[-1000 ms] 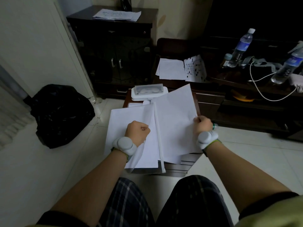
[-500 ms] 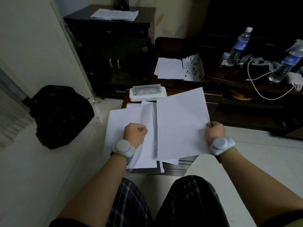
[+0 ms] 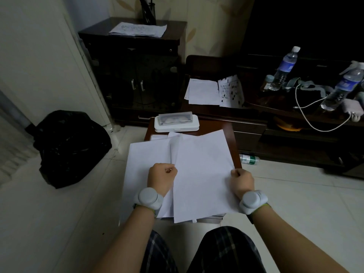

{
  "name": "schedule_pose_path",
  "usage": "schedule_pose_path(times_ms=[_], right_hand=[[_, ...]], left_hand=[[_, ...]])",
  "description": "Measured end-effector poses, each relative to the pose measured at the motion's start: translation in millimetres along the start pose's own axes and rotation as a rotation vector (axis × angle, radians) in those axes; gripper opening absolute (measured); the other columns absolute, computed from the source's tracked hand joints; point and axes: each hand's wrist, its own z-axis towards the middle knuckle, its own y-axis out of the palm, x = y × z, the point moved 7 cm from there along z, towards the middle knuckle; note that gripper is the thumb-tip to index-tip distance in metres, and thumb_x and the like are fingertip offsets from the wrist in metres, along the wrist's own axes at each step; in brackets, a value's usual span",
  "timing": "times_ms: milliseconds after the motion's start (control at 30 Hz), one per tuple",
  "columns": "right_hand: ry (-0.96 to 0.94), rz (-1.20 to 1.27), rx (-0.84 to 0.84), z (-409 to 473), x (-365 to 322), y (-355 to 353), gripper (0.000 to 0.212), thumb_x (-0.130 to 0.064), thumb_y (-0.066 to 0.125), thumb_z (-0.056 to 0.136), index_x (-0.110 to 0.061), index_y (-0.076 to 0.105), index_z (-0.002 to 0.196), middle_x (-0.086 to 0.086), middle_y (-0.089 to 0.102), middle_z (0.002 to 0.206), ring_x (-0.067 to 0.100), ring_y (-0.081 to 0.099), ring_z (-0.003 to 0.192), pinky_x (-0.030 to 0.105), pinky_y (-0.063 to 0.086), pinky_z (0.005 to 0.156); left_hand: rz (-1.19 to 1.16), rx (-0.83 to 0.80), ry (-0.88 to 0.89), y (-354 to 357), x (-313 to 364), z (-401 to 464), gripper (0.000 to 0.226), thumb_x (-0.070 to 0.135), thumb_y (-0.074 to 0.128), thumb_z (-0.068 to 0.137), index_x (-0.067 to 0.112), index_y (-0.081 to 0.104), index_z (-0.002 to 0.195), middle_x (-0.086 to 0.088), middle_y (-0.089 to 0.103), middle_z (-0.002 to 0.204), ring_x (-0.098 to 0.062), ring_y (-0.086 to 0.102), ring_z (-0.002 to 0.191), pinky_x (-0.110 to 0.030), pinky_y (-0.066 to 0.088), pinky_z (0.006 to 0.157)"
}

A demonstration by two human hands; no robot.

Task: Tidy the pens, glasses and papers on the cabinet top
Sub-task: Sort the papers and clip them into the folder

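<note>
Top sheet (image 3: 201, 174) drawn back over stack (image 3: 145, 160), gripped between left hand (image 3: 162, 177) and right hand (image 3: 241, 181); squaring papers underway.

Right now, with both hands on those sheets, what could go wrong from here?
1. The left hand and right hand each grip the loose white sheets by an edge; pulling apart could crease or tear them.
2. The sheets overhang the small table on the near and left sides, so released ones may slide to the floor.
3. Pushing the pile forward could nudge the white case at the table's far edge.
</note>
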Motion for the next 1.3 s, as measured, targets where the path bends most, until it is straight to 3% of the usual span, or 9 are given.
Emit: schedule_pose_path(times_ms=[67,200,333,533,700,933,1033,1100,1300], right_hand=[[-0.005,0.001,-0.006,-1,-4,10,0.029,-0.014,0.044,0.097,0.002,0.062,0.113,0.025,0.061,0.117,0.038,0.054,0.111,0.032,0.041,0.088],[-0.015,0.014,-0.035,0,-18,31,0.028,-0.014,0.045,0.097,0.002,0.064,0.111,0.026,0.062,0.115,0.039,0.055,0.110,0.033,0.042,0.086],[-0.031,0.012,-0.061,-3,-27,49,0.028,-0.015,0.045,0.097,0.001,0.064,0.110,0.024,0.063,0.115,0.038,0.055,0.111,0.032,0.042,0.086],[-0.053,0.036,-0.099,-5,-34,73,0.027,-0.012,0.045,0.097,0.003,0.065,0.106,0.024,0.065,0.110,0.037,0.056,0.107,0.027,0.036,0.075],[-0.082,0.031,-0.133,-5,-38,88,0.024,-0.013,0.045,0.096,0.000,0.064,0.089,0.025,0.066,0.101,0.030,0.051,0.083,0.023,0.027,0.067],[-0.175,0.016,-0.151,-7,-52,95,0.025,-0.014,0.045,0.097,-0.004,0.063,0.084,0.020,0.065,0.087,0.025,0.047,0.077,0.023,0.026,0.063],[-0.178,0.023,-0.165,-8,-57,100,0.028,-0.014,0.045,0.096,0.000,0.064,0.082,0.021,0.065,0.087,0.024,0.044,0.076,0.024,0.027,0.065],[-0.175,0.027,-0.182,-10,-60,105,0.031,-0.013,0.045,0.096,-0.006,0.056,0.068,0.016,0.056,0.074,0.025,0.042,0.074,0.022,0.024,0.060],[-0.199,0.034,-0.248,-15,-67,121,0.032,-0.013,0.045,0.095,-0.010,0.047,0.063,0.005,0.049,0.064,0.025,0.040,0.070,0.023,0.025,0.059]], left_hand=[[0.002,-0.012,0.003,2,-2,1,0.034,0.019,0.052,0.073,-0.003,0.040,0.050,-0.005,0.028,0.055,-0.014,0.032,0.054,-0.026,0.034,0.054],[0.014,0.001,0.023,1,-2,2,0.037,0.003,0.053,0.079,0.000,0.031,0.049,-0.008,0.029,0.048,-0.015,0.032,0.049,-0.027,0.033,0.052],[0.026,-0.015,0.057,5,-2,1,0.037,0.002,0.054,0.081,-0.004,0.037,0.048,-0.011,0.033,0.045,-0.015,0.038,0.045,-0.036,0.045,0.046],[0.054,-0.003,0.051,6,-8,5,0.031,0.007,0.057,0.082,0.001,0.051,0.053,-0.009,0.038,0.054,-0.018,0.044,0.051,-0.047,0.050,0.054],[0.098,0.022,0.075,1,-5,11,0.033,0.005,0.056,0.082,-0.003,0.045,0.053,-0.023,0.039,0.057,-0.034,0.052,0.052,-0.041,0.049,0.056],[0.114,0.013,0.099,2,-4,8,0.033,0.015,0.053,0.079,0.000,0.044,0.052,-0.022,0.039,0.058,-0.032,0.052,0.052,-0.040,0.048,0.053],[0.121,0.019,0.094,2,-4,8,0.033,0.009,0.055,0.080,0.001,0.043,0.051,-0.023,0.041,0.059,-0.032,0.052,0.052,-0.041,0.048,0.053],[0.123,0.023,0.098,2,-3,8,0.033,0.009,0.055,0.080,0.000,0.042,0.051,-0.021,0.040,0.057,-0.032,0.052,0.052,-0.041,0.046,0.055],[0.143,0.025,0.101,-1,-2,8,0.032,0.018,0.049,0.075,0.003,0.038,0.050,-0.022,0.041,0.056,-0.027,0.051,0.048,-0.044,0.048,0.053]])
